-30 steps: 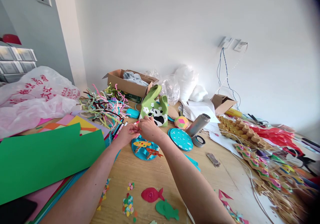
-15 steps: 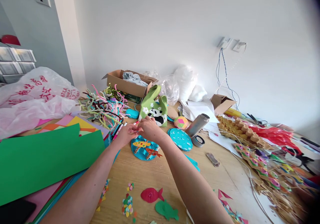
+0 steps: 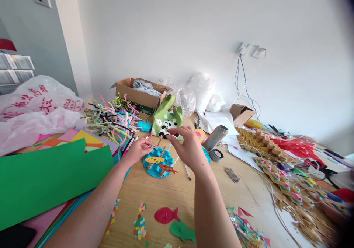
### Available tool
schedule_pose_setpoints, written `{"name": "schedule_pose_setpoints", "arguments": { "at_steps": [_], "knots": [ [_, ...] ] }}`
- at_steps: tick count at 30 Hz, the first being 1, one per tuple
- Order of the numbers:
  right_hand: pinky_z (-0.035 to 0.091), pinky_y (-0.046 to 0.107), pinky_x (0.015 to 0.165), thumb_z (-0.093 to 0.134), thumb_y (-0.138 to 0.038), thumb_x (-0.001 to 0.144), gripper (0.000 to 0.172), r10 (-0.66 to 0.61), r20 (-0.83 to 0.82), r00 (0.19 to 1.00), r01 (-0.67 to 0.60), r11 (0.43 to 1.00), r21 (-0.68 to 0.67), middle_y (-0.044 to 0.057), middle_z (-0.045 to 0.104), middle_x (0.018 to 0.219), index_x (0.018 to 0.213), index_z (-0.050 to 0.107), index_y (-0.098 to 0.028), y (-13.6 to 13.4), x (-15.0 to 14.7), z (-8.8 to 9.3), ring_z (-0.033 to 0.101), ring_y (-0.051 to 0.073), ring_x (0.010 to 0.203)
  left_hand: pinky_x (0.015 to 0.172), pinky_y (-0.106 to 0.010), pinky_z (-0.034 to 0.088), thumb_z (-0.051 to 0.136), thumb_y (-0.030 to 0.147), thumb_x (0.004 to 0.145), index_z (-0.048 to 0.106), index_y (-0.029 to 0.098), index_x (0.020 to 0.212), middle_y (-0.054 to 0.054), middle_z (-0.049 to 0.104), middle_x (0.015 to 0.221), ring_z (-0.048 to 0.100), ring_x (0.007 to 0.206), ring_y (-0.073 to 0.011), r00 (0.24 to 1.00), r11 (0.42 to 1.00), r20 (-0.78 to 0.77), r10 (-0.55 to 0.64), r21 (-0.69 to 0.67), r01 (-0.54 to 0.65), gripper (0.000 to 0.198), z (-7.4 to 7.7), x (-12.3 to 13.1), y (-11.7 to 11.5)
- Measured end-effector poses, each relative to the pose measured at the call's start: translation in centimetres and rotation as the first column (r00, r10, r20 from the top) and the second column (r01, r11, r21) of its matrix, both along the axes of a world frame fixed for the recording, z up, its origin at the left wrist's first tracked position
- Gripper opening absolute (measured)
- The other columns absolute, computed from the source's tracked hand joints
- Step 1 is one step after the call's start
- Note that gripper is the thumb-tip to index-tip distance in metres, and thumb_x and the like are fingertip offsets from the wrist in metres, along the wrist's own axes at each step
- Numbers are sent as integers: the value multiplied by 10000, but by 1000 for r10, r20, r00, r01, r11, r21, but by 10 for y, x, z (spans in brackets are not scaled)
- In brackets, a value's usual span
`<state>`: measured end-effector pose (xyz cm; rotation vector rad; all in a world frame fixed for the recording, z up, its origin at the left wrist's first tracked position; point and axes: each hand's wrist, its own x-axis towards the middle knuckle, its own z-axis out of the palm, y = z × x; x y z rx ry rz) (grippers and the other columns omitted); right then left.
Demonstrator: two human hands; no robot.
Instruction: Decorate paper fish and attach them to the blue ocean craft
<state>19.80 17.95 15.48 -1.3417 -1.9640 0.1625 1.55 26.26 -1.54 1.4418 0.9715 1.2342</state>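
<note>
My left hand (image 3: 139, 150) is at the left rear edge of a round blue craft piece (image 3: 151, 171), its fingertips close together around something too small to make out. To the right of that piece, my right hand (image 3: 189, 148) is raised, thumb and index finger apart with nothing seen between them. The blue piece carries bumpy cups and several thin upright twisted sticks. A yellow spotted paper fish (image 3: 155, 160) and an orange paper fish (image 3: 167, 168) are fixed at its front. A green panda bag (image 3: 166, 119) stands just behind my hands.
Nearer me lie a red fish (image 3: 166, 215), a green fish (image 3: 182, 231) and paper dots (image 3: 139, 227). Green sheets (image 3: 55, 178) and pipe cleaners (image 3: 113, 119) are at left. A metal bottle (image 3: 216, 138), tape roll (image 3: 216, 155) and egg-carton strips (image 3: 262, 143) are at right.
My right hand has moved right, away from my left hand, and its fingers have spread. A pen on the table beside the blue piece has come into sight. The view has shifted slightly.
</note>
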Motion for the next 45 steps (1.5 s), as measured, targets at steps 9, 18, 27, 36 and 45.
{"name": "schedule_pose_setpoints", "arguments": {
  "at_steps": [9, 18, 27, 36, 45],
  "knots": [
    [465, 411, 874, 591, -332, 905, 155, -32, -171, 985, 55, 989, 134, 48, 712, 944, 942, 716, -247, -40, 17, 4, 607, 231, 988, 892, -396, 535, 829, 355, 538, 682, 169, 828, -88, 747, 965, 699, 961, -267, 1000, 999, 1, -5, -46, 5, 374, 4, -2, -1],
    [473, 392, 839, 604, -334, 904, 141, -33, -244, 969, 75, 984, 164, 46, 714, 934, 929, 722, -262, -54, 26, 6, 620, 214, 939, 878, -389, 536, 828, 371, 559, 677, 171, 875, -85, 755, 973, 704, 957, -269, 1000, 997, 14, -11, -72, 12, 403, -1, -3, 1],
    [472, 372, 816, 613, -328, 901, 137, -22, -286, 958, 66, 987, 145, 43, 715, 927, 919, 725, -251, -56, 28, 9, 628, 202, 915, 859, -351, 538, 792, 413, 625, 708, 190, 811, -66, 731, 931, 693, 909, -238, 989, 994, -126, 76, 90, -65, 302, -8, -5, 4],
    [460, 373, 824, 604, -322, 907, 142, -21, -288, 957, 67, 987, 149, 44, 716, 924, 919, 722, -242, -57, 29, 11, 622, 202, 915, 872, -379, 536, 797, 459, 613, 687, 185, 851, -74, 741, 930, 697, 941, -265, 988, 997, -144, 50, 62, -41, 378, 2, -4, -1],
    [457, 369, 831, 620, -304, 899, 131, -45, -283, 958, 105, 974, 200, 29, 713, 894, 906, 726, -226, -60, 34, 12, 615, 181, 876, 823, -374, 546, 690, 650, 679, 692, 189, 886, -78, 756, 925, 706, 919, -282, 995, 999, -93, 43, -3, -44, 506, 23, -2, -14]
  ]
}}
